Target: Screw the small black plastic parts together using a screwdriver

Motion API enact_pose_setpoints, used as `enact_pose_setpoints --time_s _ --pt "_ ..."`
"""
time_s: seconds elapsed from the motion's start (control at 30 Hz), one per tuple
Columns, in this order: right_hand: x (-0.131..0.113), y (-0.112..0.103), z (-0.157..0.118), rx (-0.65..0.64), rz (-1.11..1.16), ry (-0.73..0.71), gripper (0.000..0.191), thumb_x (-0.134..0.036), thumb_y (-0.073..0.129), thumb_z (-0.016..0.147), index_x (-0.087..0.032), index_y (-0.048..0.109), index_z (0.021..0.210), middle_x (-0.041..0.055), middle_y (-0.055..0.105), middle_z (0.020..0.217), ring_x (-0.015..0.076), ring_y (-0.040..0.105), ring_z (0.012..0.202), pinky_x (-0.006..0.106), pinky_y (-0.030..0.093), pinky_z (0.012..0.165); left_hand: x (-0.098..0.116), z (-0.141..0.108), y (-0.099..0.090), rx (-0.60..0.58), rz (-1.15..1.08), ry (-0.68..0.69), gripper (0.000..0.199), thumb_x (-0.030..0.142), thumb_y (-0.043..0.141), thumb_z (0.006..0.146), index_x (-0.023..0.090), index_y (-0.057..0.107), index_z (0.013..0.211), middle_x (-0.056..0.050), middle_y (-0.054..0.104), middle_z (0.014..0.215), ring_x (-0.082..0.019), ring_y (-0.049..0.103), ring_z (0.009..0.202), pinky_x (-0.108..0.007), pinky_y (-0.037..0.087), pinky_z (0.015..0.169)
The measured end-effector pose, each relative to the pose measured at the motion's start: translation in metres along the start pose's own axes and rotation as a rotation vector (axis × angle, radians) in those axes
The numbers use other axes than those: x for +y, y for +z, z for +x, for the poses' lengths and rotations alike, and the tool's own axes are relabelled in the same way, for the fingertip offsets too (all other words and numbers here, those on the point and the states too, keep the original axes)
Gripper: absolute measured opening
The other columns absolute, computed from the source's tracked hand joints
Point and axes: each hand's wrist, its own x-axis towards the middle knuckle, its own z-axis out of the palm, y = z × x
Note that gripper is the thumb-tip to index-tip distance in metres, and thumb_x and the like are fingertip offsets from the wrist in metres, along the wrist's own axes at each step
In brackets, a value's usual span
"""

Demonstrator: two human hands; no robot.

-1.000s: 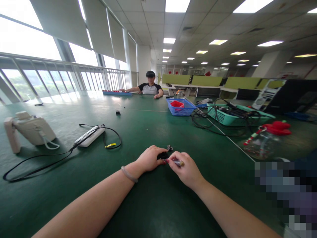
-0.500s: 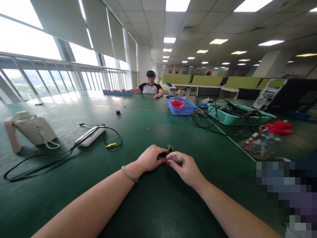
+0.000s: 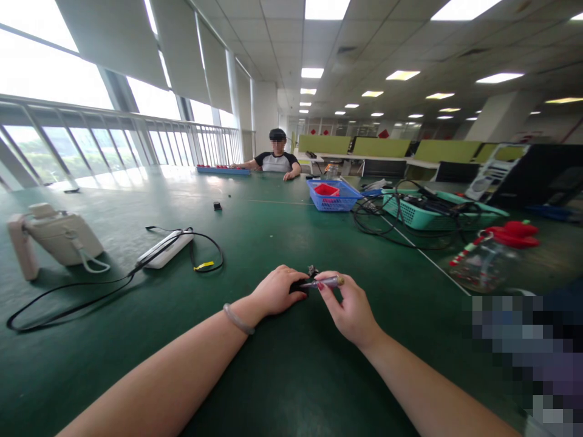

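Screwdriver and black part, in two bare hands, green-topped table

Head view, entries from the hands outward.

Right hand: thumb and fingertips pinching the screwdriver by its translucent, purplish handle; shaft pointing towards the left hand. Whether the tip touches the black part, I cannot tell.

Left hand: resting low over the table, thumb and fingers curved about the black part and closed on it. Much of that part hidden by the fingers; its exact form unclear to me. Wrist wearing a pale bangle.

Small dark piece, irregular: lying on the table just beyond the black part, near the fingertips of both hands.

To the left: white oblong device, black cable looped across it and bearing a yellow tag; farther left, cream bottle with a strap.

Ahead: small black block, alone on the table.

To the right: blue basket containing a red tray; turquoise basket heaped with dark cables; clear jar with a red lid.

Far end: seated person, one arm reaching towards a long blue tray of red items.
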Motion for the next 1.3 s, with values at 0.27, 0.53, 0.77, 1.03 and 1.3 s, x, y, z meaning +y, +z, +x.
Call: enact_pose_setpoints --time_s 0.27,0.53,0.77,1.03,1.3 --pt "-0.004 -0.003 0.002 0.031 0.034 -0.015 0.015 -0.029 0.05 0.093 -0.022 0.063 0.096 0.0046 0.069 0.094 0.0219 0.064 0.091 0.038 0.05 0.084 0.001 0.0 -0.001 -0.008 -0.004 -0.011 0.042 0.04 0.066 0.082 0.024 0.062 0.122 -0.006 0.067 0.115 -0.024 0.059 0.106 -0.038 0.045 0.097" --pt "-0.002 0.001 0.002 0.022 -0.033 -0.004 0.016 -0.028 0.052 0.091 -0.025 0.063 0.103 0.0058 0.068 0.107 0.0251 0.061 0.104 0.043 0.047 0.093 0.001 -0.001 0.0 0.009 -0.024 0.005 0.04 0.038 0.066 0.082 0.024 0.063 0.119 -0.006 0.066 0.115 -0.023 0.058 0.106 -0.038 0.045 0.099" --pt "0.001 0.002 0.003 -0.009 0.039 0.073 0.016 -0.027 0.054 0.09 -0.025 0.06 0.104 0.0039 0.068 0.105 0.0231 0.063 0.1 0.039 0.048 0.091 0.01 -0.001 -0.008 0.111 -0.075 0.062 0.041 0.033 0.065 0.083 0.024 0.058 0.123 -0.005 0.065 0.118 -0.021 0.057 0.108 -0.036 0.043 0.1" --pt "0.005 -0.005 0.003 0.361 0.359 0.168 0.013 -0.032 0.055 0.091 -0.023 0.054 0.1 0.006 0.066 0.095 0.0215 0.066 0.09 0.038 0.053 0.084 0.009 -0.001 -0.005 0.234 -0.027 -0.15 0.05 0.035 0.052 0.091 0.026 0.043 0.139 -0.007 0.059 0.116 -0.023 0.054 0.109 -0.038 0.045 0.099" --pt "0.024 0.001 0.006 0.343 0.303 0.299 0.02 -0.037 0.06 0.087 -0.021 0.06 0.099 0.0085 0.067 0.102 0.0239 0.066 0.098 0.045 0.051 0.092 -0.001 0.0 0.002 0.127 0.204 -0.325 0.036 0.031 0.037 0.096 0.022 0.067 0.113 -0.011 0.055 0.108 -0.024 0.056 0.096 -0.039 0.045 0.092"
